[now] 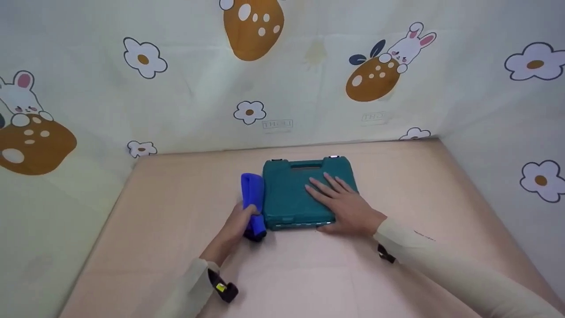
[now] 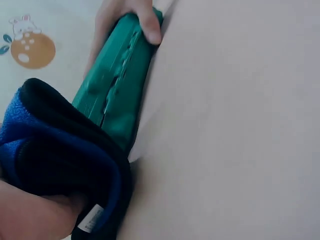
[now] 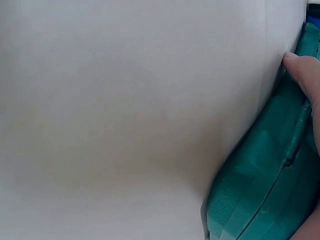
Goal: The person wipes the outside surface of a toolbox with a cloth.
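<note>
A closed green plastic carrying case point(image 1: 287, 194) lies flat on the table, its handle at the far side. My right hand point(image 1: 348, 210) rests on the right part of its lid, fingers straight and spread. The thumb point(image 3: 302, 70) lies against the case's near side. In my left hand point(image 1: 238, 221) is a folded blue cloth item point(image 1: 253, 192), gripped at the case's left edge. The left wrist view shows its black lining point(image 2: 55, 110) and a small white tag point(image 2: 91, 218). How the item is made is hidden by its folds.
A pale pinkish cover point(image 1: 176, 247) spreads over the table. Behind and at both sides hangs a light curtain point(image 1: 185, 106) printed with flowers, rabbits and brown fruit shapes. Black wrist straps with small devices point(image 1: 225, 289) sit at both sleeves.
</note>
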A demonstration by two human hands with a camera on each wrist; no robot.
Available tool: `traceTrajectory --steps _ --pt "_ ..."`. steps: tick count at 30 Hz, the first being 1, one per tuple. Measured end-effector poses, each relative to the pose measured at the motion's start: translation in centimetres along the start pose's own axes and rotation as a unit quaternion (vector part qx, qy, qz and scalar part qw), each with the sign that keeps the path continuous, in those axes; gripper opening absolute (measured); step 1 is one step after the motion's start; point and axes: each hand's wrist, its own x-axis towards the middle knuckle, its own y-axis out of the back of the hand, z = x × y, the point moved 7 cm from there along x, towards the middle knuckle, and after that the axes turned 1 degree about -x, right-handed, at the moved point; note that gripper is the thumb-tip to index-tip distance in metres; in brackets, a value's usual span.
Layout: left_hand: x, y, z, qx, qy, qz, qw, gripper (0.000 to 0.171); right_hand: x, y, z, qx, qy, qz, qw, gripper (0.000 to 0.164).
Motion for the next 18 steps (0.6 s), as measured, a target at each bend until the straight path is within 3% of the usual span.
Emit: traceTrajectory --steps 3,6,11,18 --pt "-1.3 -0.2 -0.4 -0.005 0.003 -0.009 0.9999 0.071 -0.1 -0.1 -0.2 0.001 -0.002 0.002 1.000 0.105" --pt "-1.7 -0.4 -0.3 -0.015 0.006 -0.025 0.9995 0.074 -0.2 0.0 -0.1 0.000 -0.005 0.003 1.000 0.104" --pt "-1.2 -0.4 -0.2 -0.023 0.024 -0.043 0.9985 0.081 0.0 -0.1 -0.2 -0.001 -0.002 0.001 1.000 0.103" --pt "0.0 -0.5 0.1 -0.049 0.044 -0.027 0.9975 0.082 0.1 0.0 -0.1 0.001 0.007 0.010 1.000 0.101"
